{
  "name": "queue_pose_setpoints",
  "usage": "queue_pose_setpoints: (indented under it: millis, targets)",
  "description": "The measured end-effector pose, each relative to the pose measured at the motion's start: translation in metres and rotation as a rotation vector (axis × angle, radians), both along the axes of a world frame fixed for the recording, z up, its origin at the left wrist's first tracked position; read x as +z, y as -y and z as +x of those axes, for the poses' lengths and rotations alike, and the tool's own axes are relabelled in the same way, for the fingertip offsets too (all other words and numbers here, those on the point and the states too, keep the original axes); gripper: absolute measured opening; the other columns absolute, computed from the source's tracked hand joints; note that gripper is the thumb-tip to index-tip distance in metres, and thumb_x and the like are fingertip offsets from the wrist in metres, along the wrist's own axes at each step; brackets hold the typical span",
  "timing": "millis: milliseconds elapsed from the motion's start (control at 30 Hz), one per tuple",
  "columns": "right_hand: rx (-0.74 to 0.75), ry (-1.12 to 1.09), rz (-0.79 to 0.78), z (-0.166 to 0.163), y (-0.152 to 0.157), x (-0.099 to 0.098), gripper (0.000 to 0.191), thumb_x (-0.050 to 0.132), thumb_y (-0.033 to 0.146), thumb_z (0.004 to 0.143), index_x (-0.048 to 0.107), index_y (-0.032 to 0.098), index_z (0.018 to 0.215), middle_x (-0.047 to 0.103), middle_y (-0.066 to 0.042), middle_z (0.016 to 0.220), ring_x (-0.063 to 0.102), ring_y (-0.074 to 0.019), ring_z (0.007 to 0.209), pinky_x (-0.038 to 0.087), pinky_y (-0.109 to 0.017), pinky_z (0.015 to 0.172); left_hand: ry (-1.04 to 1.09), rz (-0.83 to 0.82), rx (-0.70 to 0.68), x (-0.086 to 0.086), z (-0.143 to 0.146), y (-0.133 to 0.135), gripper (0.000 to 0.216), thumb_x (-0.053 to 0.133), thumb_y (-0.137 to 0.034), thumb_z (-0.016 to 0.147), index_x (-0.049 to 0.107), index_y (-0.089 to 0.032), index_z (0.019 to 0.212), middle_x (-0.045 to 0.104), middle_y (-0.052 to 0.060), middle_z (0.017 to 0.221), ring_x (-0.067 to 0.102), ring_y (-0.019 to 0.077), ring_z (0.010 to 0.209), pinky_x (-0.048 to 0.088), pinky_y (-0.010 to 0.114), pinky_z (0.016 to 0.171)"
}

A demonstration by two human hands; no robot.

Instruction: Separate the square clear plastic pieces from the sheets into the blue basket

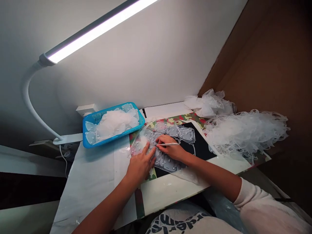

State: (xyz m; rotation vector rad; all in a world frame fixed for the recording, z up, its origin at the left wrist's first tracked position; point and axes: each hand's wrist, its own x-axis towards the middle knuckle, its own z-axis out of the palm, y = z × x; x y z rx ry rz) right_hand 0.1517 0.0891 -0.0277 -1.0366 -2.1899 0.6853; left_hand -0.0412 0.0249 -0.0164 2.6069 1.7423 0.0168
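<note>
A translucent moulded sheet [168, 162], with several rounded segments and small raised studs, lies on a black mat [204, 145]. My left hand [141, 162] rests on the sheet's left part, its fingers stretched out and pressing down. Pinched in my right hand [170, 148] is a thin white pen-like tool [168, 144]. Its tip points left and seems to touch the sheet just beside my left fingertips, though the fingers partly cover that spot. Loose cut strips of the same clear material curl over the sheet's right side.
At the back left stands a blue plastic basket [113, 134] filled with translucent pieces [117, 123]. A large heap of clear trimmings [248, 133] is on the right, with a smaller pile [211, 103] behind it. A lit lamp [102, 31] arches overhead; a brown cardboard panel [265, 65] borders the right.
</note>
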Motion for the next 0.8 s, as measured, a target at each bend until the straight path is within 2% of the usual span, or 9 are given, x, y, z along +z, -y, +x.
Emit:
queue_pose_setpoints:
  millis: [133, 267, 367, 467, 600, 800]
  targets:
    - [0.042, 0.067, -0.018, 0.007, 0.005, 0.001, 0.011, 0.055, 0.015, 0.089, 0.054, 0.020, 0.080, 0.064, -0.005, 0.095, 0.058, -0.0174, 0.083, 0.046, -0.030, 0.075, -0.025, -0.040, -0.005, 0.003, -0.001, 0.001, 0.042, 0.036, -0.038, 0.099, 0.051, -0.034, 0.138, 0.032, 0.007, 0.157, 0.071, 0.0241, 0.080, 0.053, 0.035, 0.063]
    - [0.075, 0.159, 0.155, 0.005, 0.009, -0.005, 0.011, 0.049, 0.020, 0.095, 0.060, 0.020, 0.093, 0.066, -0.010, 0.102, 0.059, -0.0237, 0.097, 0.047, -0.039, 0.088, -0.017, -0.080, -0.035, 0.002, -0.002, 0.000, 0.044, 0.037, -0.036, 0.098, 0.047, -0.034, 0.141, 0.028, 0.011, 0.159, 0.071, 0.0243, 0.080, 0.054, 0.038, 0.067]
    - [0.062, 0.159, 0.179, 0.006, 0.006, -0.006, 0.020, 0.042, 0.022, 0.098, 0.062, 0.020, 0.098, 0.069, -0.011, 0.099, 0.062, -0.0244, 0.096, 0.048, -0.039, 0.088, -0.007, -0.083, -0.021, 0.001, -0.002, 0.000, 0.043, 0.037, -0.034, 0.098, 0.047, -0.034, 0.140, 0.026, 0.012, 0.159, 0.071, 0.0256, 0.080, 0.054, 0.040, 0.067]
    - [-0.129, 0.035, 0.087, 0.019, -0.002, -0.001, 0.020, 0.042, 0.027, 0.098, 0.062, 0.022, 0.098, 0.071, -0.006, 0.098, 0.066, -0.0208, 0.088, 0.049, -0.033, 0.079, 0.007, -0.110, -0.018, 0.002, -0.002, 0.001, 0.043, 0.038, -0.035, 0.098, 0.050, -0.033, 0.139, 0.026, 0.008, 0.160, 0.071, 0.0274, 0.083, 0.055, 0.042, 0.065]
    - [-0.472, -0.151, -0.015, 0.052, -0.018, 0.009, 0.017, 0.051, 0.032, 0.091, 0.058, 0.022, 0.079, 0.073, -0.003, 0.088, 0.065, -0.0191, 0.075, 0.047, -0.029, 0.068, 0.054, -0.125, -0.017, 0.005, -0.002, 0.001, 0.044, 0.040, -0.034, 0.097, 0.051, -0.032, 0.139, 0.029, 0.007, 0.158, 0.070, 0.0299, 0.088, 0.056, 0.043, 0.064]
    - [-0.700, -0.328, 0.055, 0.101, -0.041, 0.010, 0.027, 0.059, 0.043, 0.083, 0.051, 0.023, 0.067, 0.071, -0.006, 0.079, 0.063, -0.0220, 0.073, 0.047, -0.034, 0.068, 0.124, -0.118, 0.013, 0.005, -0.001, 0.003, 0.043, 0.044, -0.030, 0.094, 0.055, -0.033, 0.136, 0.034, 0.007, 0.156, 0.070, 0.0282, 0.085, 0.055, 0.039, 0.060]
